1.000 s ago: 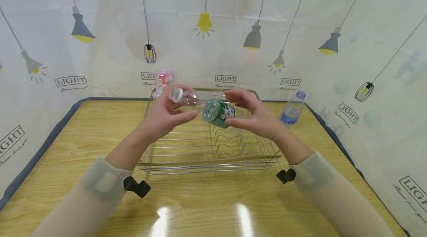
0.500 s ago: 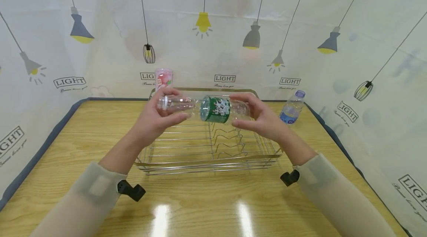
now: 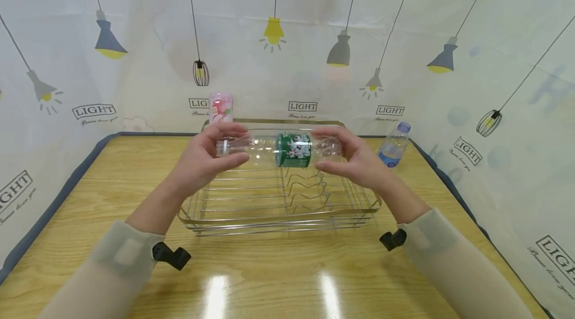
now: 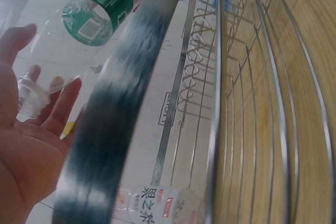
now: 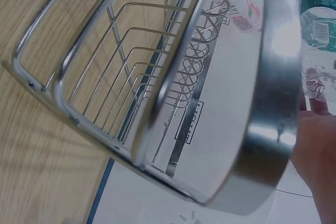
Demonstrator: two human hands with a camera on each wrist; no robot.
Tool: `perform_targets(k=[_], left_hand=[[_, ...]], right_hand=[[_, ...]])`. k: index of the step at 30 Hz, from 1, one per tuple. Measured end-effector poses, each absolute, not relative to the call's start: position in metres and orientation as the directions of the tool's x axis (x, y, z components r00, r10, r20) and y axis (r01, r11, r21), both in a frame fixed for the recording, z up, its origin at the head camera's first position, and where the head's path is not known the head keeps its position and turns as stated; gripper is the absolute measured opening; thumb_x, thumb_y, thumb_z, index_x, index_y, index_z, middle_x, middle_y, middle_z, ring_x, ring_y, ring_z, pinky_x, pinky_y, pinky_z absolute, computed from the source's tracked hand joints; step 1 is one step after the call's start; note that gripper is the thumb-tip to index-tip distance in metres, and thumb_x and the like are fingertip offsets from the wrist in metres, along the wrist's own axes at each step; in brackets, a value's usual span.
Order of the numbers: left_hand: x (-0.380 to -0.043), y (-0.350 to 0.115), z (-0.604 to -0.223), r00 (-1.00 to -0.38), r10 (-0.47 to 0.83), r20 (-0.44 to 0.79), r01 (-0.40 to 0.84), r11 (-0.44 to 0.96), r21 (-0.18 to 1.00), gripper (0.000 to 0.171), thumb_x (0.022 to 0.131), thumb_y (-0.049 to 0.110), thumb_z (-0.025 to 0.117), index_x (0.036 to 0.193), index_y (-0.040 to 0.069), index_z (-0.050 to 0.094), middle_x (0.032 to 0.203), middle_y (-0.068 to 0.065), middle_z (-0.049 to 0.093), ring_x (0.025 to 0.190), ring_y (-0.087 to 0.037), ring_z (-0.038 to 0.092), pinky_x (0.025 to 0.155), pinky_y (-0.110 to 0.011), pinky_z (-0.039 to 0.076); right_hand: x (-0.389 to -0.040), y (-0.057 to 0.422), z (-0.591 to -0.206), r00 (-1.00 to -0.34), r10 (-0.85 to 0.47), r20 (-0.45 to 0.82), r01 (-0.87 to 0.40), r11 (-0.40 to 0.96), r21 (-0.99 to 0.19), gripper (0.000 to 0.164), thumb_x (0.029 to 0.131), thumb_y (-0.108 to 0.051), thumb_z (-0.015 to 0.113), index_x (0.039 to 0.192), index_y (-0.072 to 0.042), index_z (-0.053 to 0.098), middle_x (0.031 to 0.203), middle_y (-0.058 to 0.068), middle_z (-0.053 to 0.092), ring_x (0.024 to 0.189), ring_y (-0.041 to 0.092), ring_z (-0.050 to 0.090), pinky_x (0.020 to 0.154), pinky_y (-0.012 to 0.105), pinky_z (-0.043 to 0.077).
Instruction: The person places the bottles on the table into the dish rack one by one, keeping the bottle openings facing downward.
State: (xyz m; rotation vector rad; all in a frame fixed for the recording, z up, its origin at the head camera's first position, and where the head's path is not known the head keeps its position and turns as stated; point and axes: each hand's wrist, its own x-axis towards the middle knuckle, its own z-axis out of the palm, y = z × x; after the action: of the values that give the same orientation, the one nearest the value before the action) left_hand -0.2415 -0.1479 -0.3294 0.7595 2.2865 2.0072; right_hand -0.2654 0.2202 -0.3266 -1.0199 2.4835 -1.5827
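A clear plastic bottle point(image 3: 294, 150) with a green label lies level in the air over the wire dish rack point(image 3: 269, 218). Its white-ringed neck points to the left. My left hand point(image 3: 199, 159) holds the neck end, thumb on the near side and fingers on the far side. Around the base end, my right hand point(image 3: 359, 157) grips in the same manner. The left wrist view has the bottle neck point(image 4: 32, 97) close to the palm, with fingertips against it. Only part of the right hand point(image 5: 317, 148) appears in the right wrist view, beside the bottle's base.
Behind the rack's left back corner stands a pink peach-printed bottle point(image 3: 221, 108). Another clear bottle with a blue label point(image 3: 394, 145) stands at the back right of the wooden table point(image 3: 269, 269). A lamp-patterned cloth point(image 3: 305, 74) hangs around the back and sides.
The bottle has turned from slanted to level across the view. The right hand has moved right to its base end and closed on it; the left has moved slightly left and down.
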Motion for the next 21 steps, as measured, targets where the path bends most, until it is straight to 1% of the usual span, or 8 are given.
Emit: perform_targets(k=[2,5,7,10,14,16,19,21], left_hand=[[-0.242,-0.149,-0.328,-0.879,0.366,0.305,0.381,0.155,0.912,0.050,0.097,0.007,0.083,0.144,0.013,0.066,0.148,-0.008,0.066,0.131,-0.021,0.068,0.090,-0.027,0.066],[-0.244,-0.151,-0.327,-0.877,0.387,0.285,0.411,0.297,0.862,0.051,0.096,0.020,0.088,0.144,0.020,0.069,0.147,-0.002,0.069,0.134,-0.021,0.067,0.101,-0.037,0.063],[-0.245,-0.151,-0.326,-0.875,0.403,0.267,0.420,0.361,0.832,0.053,0.095,0.027,0.089,0.144,0.026,0.069,0.147,0.000,0.068,0.137,-0.024,0.065,0.111,-0.048,0.058],[-0.246,-0.147,-0.325,-0.865,0.435,0.251,0.440,0.414,0.797,0.057,0.095,0.031,0.089,0.147,0.028,0.067,0.149,0.000,0.067,0.140,-0.029,0.063,0.117,-0.059,0.052],[-0.246,-0.140,-0.325,-0.847,0.474,0.243,0.471,0.455,0.755,0.063,0.094,0.033,0.089,0.151,0.027,0.064,0.153,-0.001,0.064,0.140,-0.031,0.063,0.123,-0.059,0.048],[-0.246,-0.136,-0.325,-0.837,0.489,0.244,0.487,0.464,0.740,0.066,0.094,0.031,0.089,0.154,0.025,0.062,0.154,-0.003,0.062,0.139,-0.032,0.063,0.124,-0.059,0.047],[-0.245,-0.130,-0.325,-0.836,0.494,0.239,0.489,0.471,0.734,0.071,0.093,0.029,0.090,0.157,0.025,0.059,0.156,-0.005,0.061,0.141,-0.034,0.062,0.124,-0.058,0.046],[-0.244,-0.127,-0.326,-0.832,0.501,0.238,0.495,0.476,0.727,0.074,0.094,0.029,0.090,0.159,0.025,0.057,0.158,-0.005,0.060,0.143,-0.036,0.060,0.124,-0.058,0.047]], right_hand=[[-0.265,0.221,-0.326,-0.787,-0.533,0.309,-0.510,0.282,-0.813,0.067,0.097,-0.006,0.082,0.157,-0.021,0.056,0.161,-0.003,0.054,0.149,0.024,0.053,0.121,0.030,0.047],[-0.266,0.221,-0.325,-0.788,-0.532,0.310,-0.514,0.293,-0.806,0.066,0.098,-0.006,0.082,0.157,-0.021,0.056,0.161,-0.002,0.054,0.149,0.021,0.052,0.123,0.030,0.045],[-0.266,0.221,-0.324,-0.792,-0.525,0.311,-0.515,0.302,-0.802,0.066,0.098,-0.007,0.083,0.157,-0.020,0.057,0.161,0.000,0.055,0.147,0.023,0.054,0.121,0.031,0.047],[-0.265,0.218,-0.321,-0.800,-0.514,0.309,-0.512,0.315,-0.799,0.067,0.097,-0.008,0.083,0.158,-0.019,0.056,0.159,0.002,0.056,0.141,0.031,0.059,0.115,0.033,0.054],[-0.264,0.212,-0.316,-0.803,-0.510,0.309,-0.506,0.311,-0.804,0.071,0.096,-0.008,0.084,0.160,-0.017,0.053,0.159,0.003,0.056,0.131,0.036,0.065,0.102,0.032,0.062],[-0.264,0.208,-0.312,-0.795,-0.513,0.325,-0.515,0.287,-0.808,0.074,0.095,-0.005,0.083,0.161,-0.016,0.051,0.158,0.005,0.055,0.128,0.034,0.065,0.099,0.030,0.063],[-0.266,0.203,-0.308,-0.773,-0.521,0.362,-0.542,0.245,-0.804,0.076,0.095,0.001,0.082,0.162,-0.012,0.048,0.157,0.008,0.054,0.126,0.029,0.065,0.099,0.028,0.062],[-0.267,0.200,-0.306,-0.768,-0.521,0.373,-0.550,0.236,-0.801,0.078,0.095,0.001,0.081,0.163,-0.014,0.048,0.159,0.007,0.053,0.126,0.025,0.065,0.102,0.027,0.060]])
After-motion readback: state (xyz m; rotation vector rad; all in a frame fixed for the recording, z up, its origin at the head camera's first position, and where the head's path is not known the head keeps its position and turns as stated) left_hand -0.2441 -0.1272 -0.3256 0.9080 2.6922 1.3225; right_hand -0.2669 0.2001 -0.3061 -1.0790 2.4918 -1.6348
